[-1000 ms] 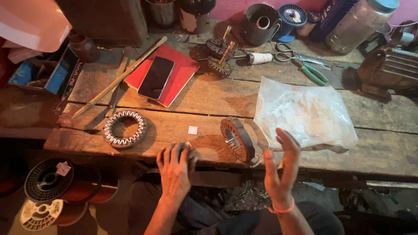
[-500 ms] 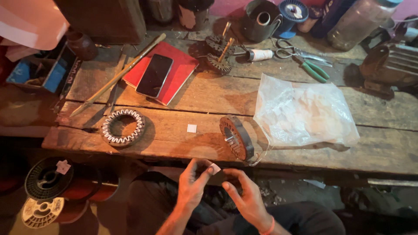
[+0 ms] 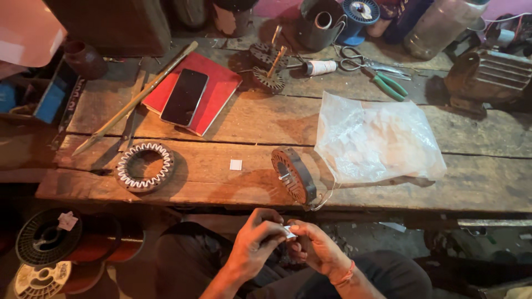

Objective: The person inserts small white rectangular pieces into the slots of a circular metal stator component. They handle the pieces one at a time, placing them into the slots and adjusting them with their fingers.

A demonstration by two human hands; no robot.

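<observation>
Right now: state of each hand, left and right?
Left hand: fingers pinched shut on a small white paper piece, below the bench edge.
Right hand: fingertips closed on the same paper piece.

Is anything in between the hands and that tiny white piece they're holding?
No. The left hand and right hand both pinch the small white piece directly with bare fingertips, below the workbench edge. Nothing visible sits between them.

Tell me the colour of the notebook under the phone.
Red: the flat rectangular notebook shows best in the head view.
</observation>
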